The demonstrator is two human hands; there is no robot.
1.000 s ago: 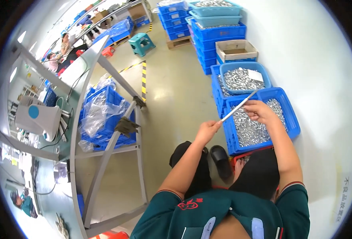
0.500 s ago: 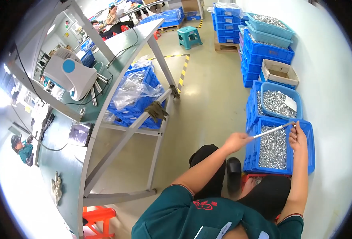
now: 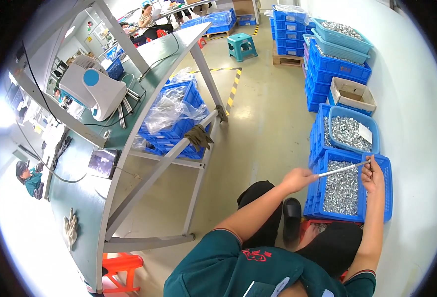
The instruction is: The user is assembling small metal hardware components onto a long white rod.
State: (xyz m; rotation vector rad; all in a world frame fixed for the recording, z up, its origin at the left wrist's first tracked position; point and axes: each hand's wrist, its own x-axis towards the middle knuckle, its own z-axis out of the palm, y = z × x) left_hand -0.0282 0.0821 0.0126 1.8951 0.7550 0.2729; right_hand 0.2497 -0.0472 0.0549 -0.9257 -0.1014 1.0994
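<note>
My left hand (image 3: 299, 179) is closed around one end of a slim silver rod (image 3: 339, 170). At the rod's other end, my right hand (image 3: 372, 176) pinches the tip with its fingertips; any small piece there is too tiny to make out. The rod slants slightly up to the right above a blue crate (image 3: 344, 217) filled with small shiny metal parts (image 3: 341, 190). Under my right forearm lies a blue basket (image 3: 387, 190), partly hidden by the arm.
Beyond the crate stand a blue tub (image 3: 375, 131) of metal parts, a cardboard box (image 3: 354, 94) and stacked blue crates (image 3: 339, 69) along the wall. To the left is a green-topped workbench (image 3: 87, 198) with a metal frame. A green stool (image 3: 241, 47) stands farther off.
The whole view has shifted a little, so the surroundings sit slightly lower and farther right. Both hands keep hold of the rod, which now lies a bit flatter.
</note>
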